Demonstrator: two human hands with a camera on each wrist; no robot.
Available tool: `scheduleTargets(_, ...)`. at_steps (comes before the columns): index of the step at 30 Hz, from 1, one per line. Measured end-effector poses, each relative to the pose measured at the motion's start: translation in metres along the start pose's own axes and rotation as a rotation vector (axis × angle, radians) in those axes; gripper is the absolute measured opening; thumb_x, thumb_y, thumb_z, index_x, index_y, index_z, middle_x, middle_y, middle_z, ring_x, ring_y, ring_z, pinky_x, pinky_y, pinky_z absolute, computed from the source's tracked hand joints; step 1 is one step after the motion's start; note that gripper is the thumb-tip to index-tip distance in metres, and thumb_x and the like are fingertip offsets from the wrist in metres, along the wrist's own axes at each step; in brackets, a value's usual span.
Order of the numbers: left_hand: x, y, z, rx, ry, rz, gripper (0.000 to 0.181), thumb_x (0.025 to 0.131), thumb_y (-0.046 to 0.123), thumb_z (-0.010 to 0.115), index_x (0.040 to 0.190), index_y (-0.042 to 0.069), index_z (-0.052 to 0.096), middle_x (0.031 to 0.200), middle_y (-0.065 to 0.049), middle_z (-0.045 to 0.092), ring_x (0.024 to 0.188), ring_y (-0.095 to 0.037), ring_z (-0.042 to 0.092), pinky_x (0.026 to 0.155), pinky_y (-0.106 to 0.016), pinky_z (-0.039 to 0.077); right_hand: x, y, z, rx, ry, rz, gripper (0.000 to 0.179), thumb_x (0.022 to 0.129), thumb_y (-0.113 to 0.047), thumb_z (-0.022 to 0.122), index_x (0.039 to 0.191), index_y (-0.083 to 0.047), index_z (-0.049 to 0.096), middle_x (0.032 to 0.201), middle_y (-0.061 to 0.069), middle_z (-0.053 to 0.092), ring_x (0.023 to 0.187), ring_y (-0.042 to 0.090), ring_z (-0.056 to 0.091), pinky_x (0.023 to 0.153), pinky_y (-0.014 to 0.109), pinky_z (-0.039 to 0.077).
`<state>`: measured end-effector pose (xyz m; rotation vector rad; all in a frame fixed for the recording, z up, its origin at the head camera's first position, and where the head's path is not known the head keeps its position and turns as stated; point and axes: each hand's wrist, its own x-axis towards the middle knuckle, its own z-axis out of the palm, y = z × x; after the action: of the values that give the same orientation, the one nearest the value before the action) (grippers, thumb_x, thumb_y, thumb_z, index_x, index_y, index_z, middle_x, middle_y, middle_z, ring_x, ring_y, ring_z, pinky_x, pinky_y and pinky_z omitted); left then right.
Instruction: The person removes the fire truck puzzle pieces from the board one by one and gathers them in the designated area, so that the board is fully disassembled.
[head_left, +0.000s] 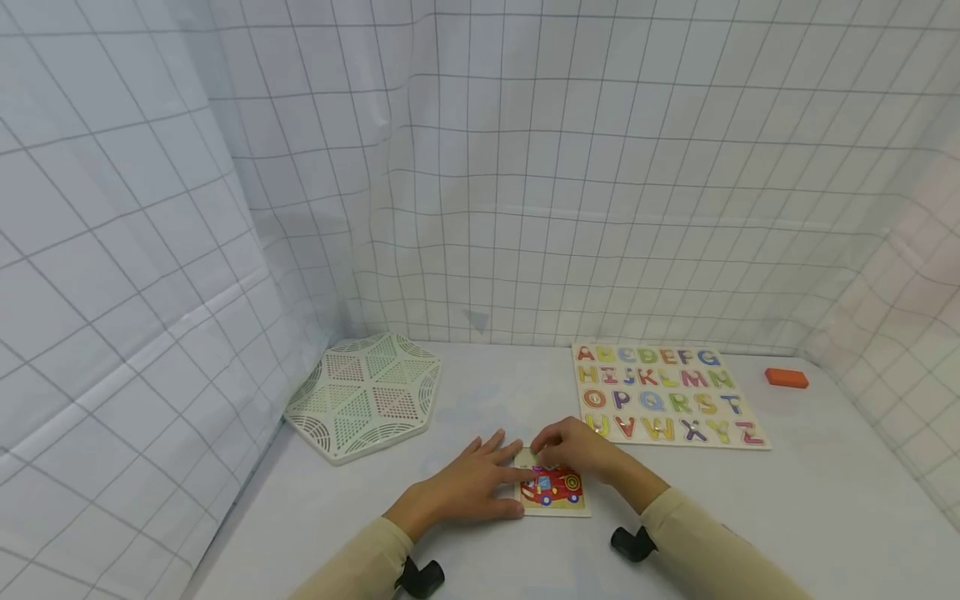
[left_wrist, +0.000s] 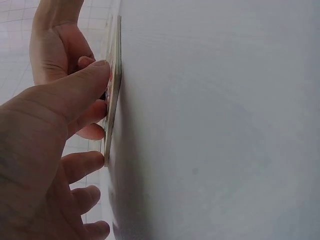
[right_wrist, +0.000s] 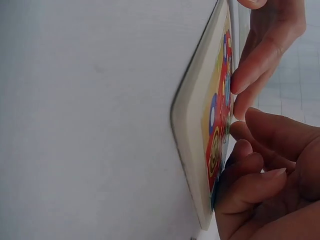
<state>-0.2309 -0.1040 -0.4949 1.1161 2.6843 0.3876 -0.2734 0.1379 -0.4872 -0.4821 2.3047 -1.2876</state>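
Observation:
A small square picture puzzle (head_left: 555, 502) with a red car on it lies on the table. My left hand (head_left: 480, 481) is spread at its left side, with fingertips on the picture and the thumb by the lower left edge. From the far right side, my right hand (head_left: 576, 447) reaches over the top of the puzzle. Its fingers (right_wrist: 245, 187) are bent down at the picture in the right wrist view. They hide part of the upper picture, and I cannot tell whether they pinch a piece. A pale patch of backing board (head_left: 525, 458) shows at the upper left.
Behind my right hand lies an alphabet puzzle board (head_left: 660, 390). An orange block (head_left: 786, 378) is at the far right. A white hexagonal board (head_left: 367, 392) with coloured dot patterns stands to the left. Checked white cloth (head_left: 562, 167) encloses the back and sides of the table.

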Motion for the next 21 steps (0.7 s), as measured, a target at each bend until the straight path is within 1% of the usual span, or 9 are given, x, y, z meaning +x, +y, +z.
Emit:
scheduleTargets(1, -0.0002, 0.0005, -0.0004, 0.003, 0.000, 0.001, 0.055, 0.097, 0.061, 0.058, 0.148, 0.041, 0.053, 0.164, -0.006, 0.036, 0.155, -0.039, 0.019, 0.119, -0.066, 0.022, 0.0003, -0.0005, 0.0009, -0.024, 0.005, 0.002, 0.016, 0.091, -0.011, 0.070, 0.105, -0.009, 0.077, 0.097, 0.001, 0.069, 0.079, 0.014, 0.060, 0.068, 0.029, 0.050)
scheduleTargets(3, -0.0007, 0.0016, -0.0010, 0.012, -0.001, 0.005, 0.055, 0.096, 0.061, 0.058, 0.148, 0.041, 0.053, 0.164, -0.006, 0.036, 0.155, -0.039, 0.020, 0.118, -0.066, 0.022, 0.0010, -0.0013, 0.0026, -0.068, 0.018, 0.012, 0.014, 0.090, -0.012, 0.071, 0.103, -0.011, 0.078, 0.097, 0.000, 0.069, 0.081, 0.014, 0.061, 0.069, 0.029, 0.051)
scheduleTargets(8, -0.0015, 0.0031, -0.0026, 0.022, -0.006, 0.000, 0.055, 0.096, 0.060, 0.058, 0.148, 0.042, 0.053, 0.164, -0.005, 0.036, 0.154, -0.040, 0.020, 0.118, -0.067, 0.021, 0.0035, -0.0044, 0.0057, -0.164, 0.049, 0.021, 0.010, 0.088, -0.011, 0.073, 0.096, -0.015, 0.076, 0.084, -0.001, 0.066, 0.074, 0.014, 0.059, 0.065, 0.029, 0.049)
scheduleTargets(11, -0.0022, 0.0029, -0.0023, 0.017, -0.014, -0.009, 0.055, 0.096, 0.060, 0.059, 0.148, 0.043, 0.052, 0.165, -0.004, 0.034, 0.155, -0.040, 0.019, 0.118, -0.067, 0.020, 0.0052, -0.0062, 0.0075, -0.210, 0.061, 0.010, 0.009, 0.087, -0.009, 0.074, 0.092, -0.016, 0.075, 0.084, 0.000, 0.063, 0.075, 0.016, 0.057, 0.065, 0.030, 0.048)
scheduleTargets(16, -0.0034, 0.0037, -0.0026, 0.021, -0.025, -0.018, 0.055, 0.096, 0.060, 0.058, 0.149, 0.045, 0.050, 0.166, -0.003, 0.032, 0.155, -0.040, 0.019, 0.118, -0.067, 0.020, 0.0057, -0.0071, 0.0090, -0.251, 0.074, -0.009, 0.011, 0.087, -0.006, 0.075, 0.088, -0.017, 0.073, 0.092, 0.002, 0.059, 0.084, 0.019, 0.054, 0.069, 0.032, 0.047)
scheduleTargets(21, -0.0031, 0.0043, -0.0019, 0.016, -0.030, -0.016, 0.055, 0.097, 0.059, 0.058, 0.149, 0.044, 0.050, 0.166, -0.004, 0.033, 0.155, -0.040, 0.019, 0.118, -0.069, 0.020, 0.0050, -0.0056, 0.0068, -0.242, 0.056, -0.010, 0.011, 0.087, -0.007, 0.075, 0.089, -0.017, 0.072, 0.091, 0.001, 0.059, 0.085, 0.019, 0.054, 0.069, 0.032, 0.047)
